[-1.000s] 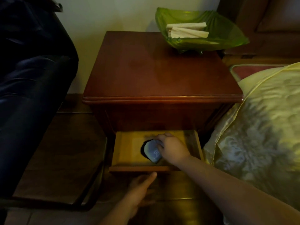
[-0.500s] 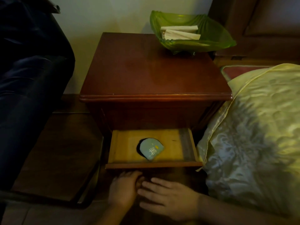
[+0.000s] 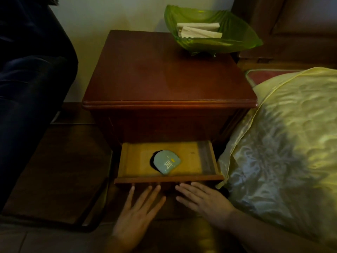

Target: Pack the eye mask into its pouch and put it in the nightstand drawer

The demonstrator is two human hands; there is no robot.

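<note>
I see the nightstand [image 3: 169, 73] square ahead, its bottom drawer [image 3: 168, 178] pulled out toward me at 6 o'clock from the cabinet body. The pouch [image 3: 166, 164] lies flat on the drawer's yellow-wood floor, a little left of centre, with nothing touching it. It is pale blue-green with a white mark and a small yellow spot on its upper face. The eye mask itself is not visible; I cannot tell from here whether it is inside the pouch.

My left hand [image 3: 135, 214] sits at 7 o'clock from the pouch, below the drawer's front edge, palm down with the fingers spread and pointing up at the drawer front. The fingertips [image 3: 157, 187] are at or just under that front edge; I cannot tell whether they touch it. My right hand [image 3: 206, 199] is at 5 o'clock from the pouch, also flat and spread, fingers pointing left toward the left hand. Both hands are empty and gripping nothing, with a narrow gap between them.

On the nightstand's top, at 1 o'clock from its centre, stands a green glass dish [image 3: 235, 36] holding folded white paper [image 3: 199, 31]. A yellow satin pillow [image 3: 288, 139] lies at 3 o'clock, touching the drawer's right corner. A dark chair [image 3: 27, 70] stands at 9 o'clock.
</note>
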